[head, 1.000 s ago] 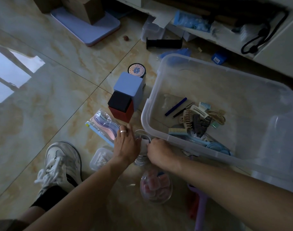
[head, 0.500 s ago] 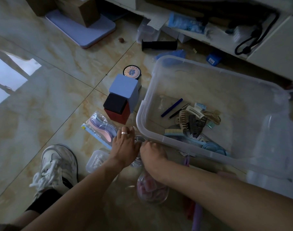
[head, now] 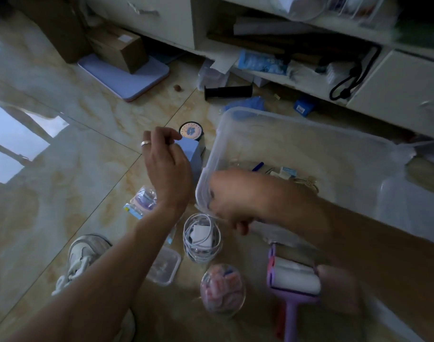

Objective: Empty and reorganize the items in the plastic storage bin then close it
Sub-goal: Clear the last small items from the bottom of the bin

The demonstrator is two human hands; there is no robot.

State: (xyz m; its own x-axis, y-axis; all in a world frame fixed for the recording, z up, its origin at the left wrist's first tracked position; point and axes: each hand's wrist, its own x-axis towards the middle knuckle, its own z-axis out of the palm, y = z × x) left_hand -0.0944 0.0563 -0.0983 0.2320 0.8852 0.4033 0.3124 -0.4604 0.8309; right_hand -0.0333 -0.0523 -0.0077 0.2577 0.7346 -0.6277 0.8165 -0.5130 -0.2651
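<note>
A person sits on a glossy tiled floor [head: 62, 169] beside a clear plastic storage bin [head: 309, 144] that stands open at the right of the scene. A few small things lie in the bin's bottom, among them a blue pen [head: 257, 166] and a small white and blue packet [head: 288, 172].

The left hand [head: 165, 166] is raised above the floor with its fingers loosely curled and a ring on one finger; it holds nothing that can be seen. The right hand [head: 233, 198] is blurred at the bin's near left corner, fingers curled; whether it grips anything cannot be told.

Just near of the hands, on the floor, stands a clear round tub [head: 202, 236] with coiled white cable and a charger inside. Nearer still lie a clear round container of pink pieces [head: 222, 288], a small square plastic box [head: 164, 266] and a purple lint roller [head: 293, 280]. A blue box [head: 192, 150] and a round tin [head: 190, 130] stand beyond the left hand, and a packet of combs [head: 143, 202] lies left of the wrist. A white sneaker [head: 83, 255] is at the near left. White shelves [head: 285, 45] run along the far side.
</note>
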